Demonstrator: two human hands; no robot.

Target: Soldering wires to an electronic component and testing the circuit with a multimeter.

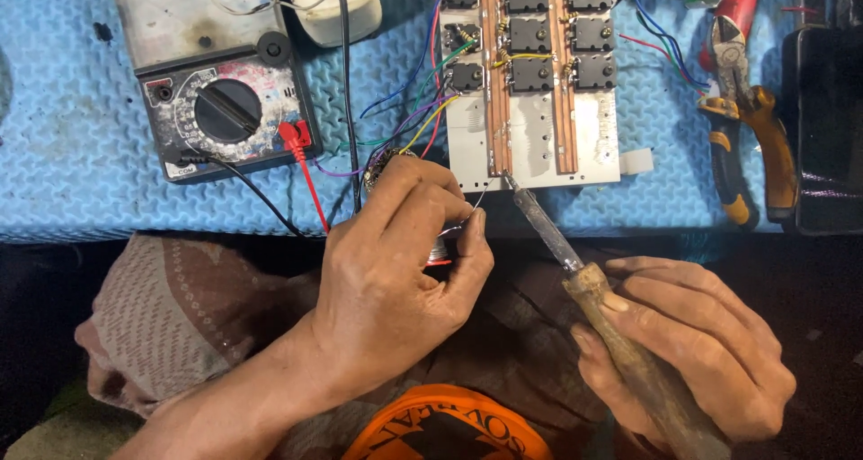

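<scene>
An iron (575,267) is being gripped by the right hand (692,352) and solder wire (479,199) pinched by the left hand (395,280) at the board (539,145) edge, where adjacent wires (422,123) could be scorched.

Single head-worn view, looking steeply down over the person's lap onto the near edge of a blue foam mat (81,154). The camera sits close: the left hand (395,280) and right hand (692,343) fill the lower half of the frame, the metal board (539,136) lies at upper centre, and the multimeter (220,82) and pliers (746,118) are cut by the top edge. No second view
</scene>
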